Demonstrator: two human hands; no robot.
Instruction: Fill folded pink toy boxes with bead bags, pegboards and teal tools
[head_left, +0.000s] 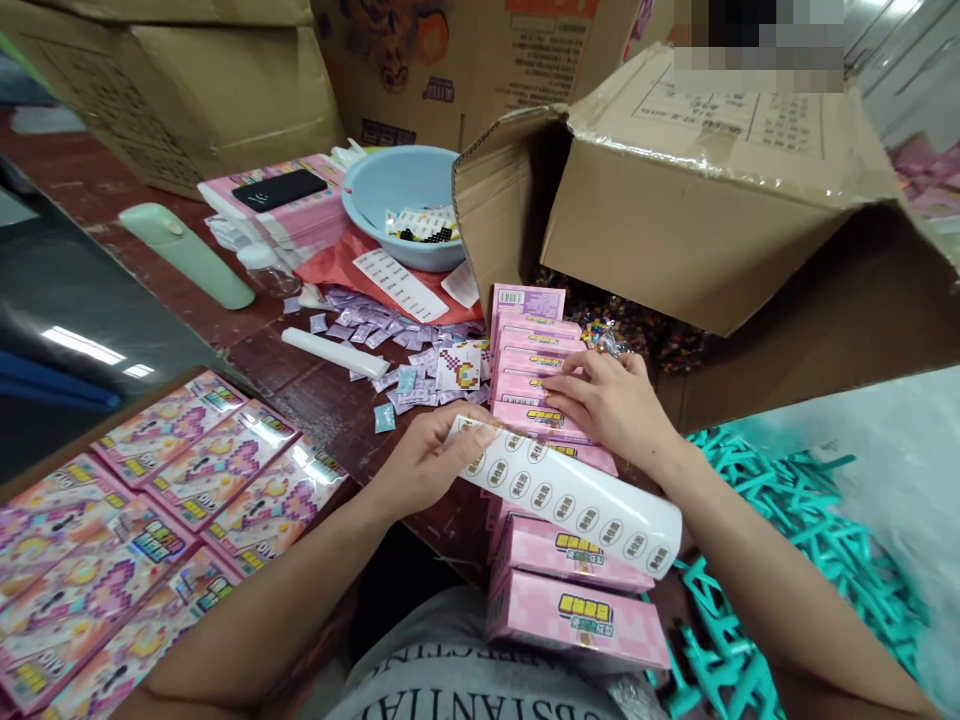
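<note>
My left hand pinches the sticker roll, which lies across the row of pink boxes. My right hand rests on that row, fingers together and flat.

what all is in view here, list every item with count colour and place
sticker sheet: one, white with round labels, curled across the pink boxes, left hand holding its end
pink boxes: a row, count unclear, centre
flat pink packs: several, lower left
small sachets: many, purple, loose on the table
basin: one, light blue, centre back
bottle: one, pale green, lying at left
phone: one, black, on pink packs
cardboard box: one, brown, tipped open at right
teal plastic parts: a pile, lower right
left hand: on the sheet
right hand: on a pink box
</note>
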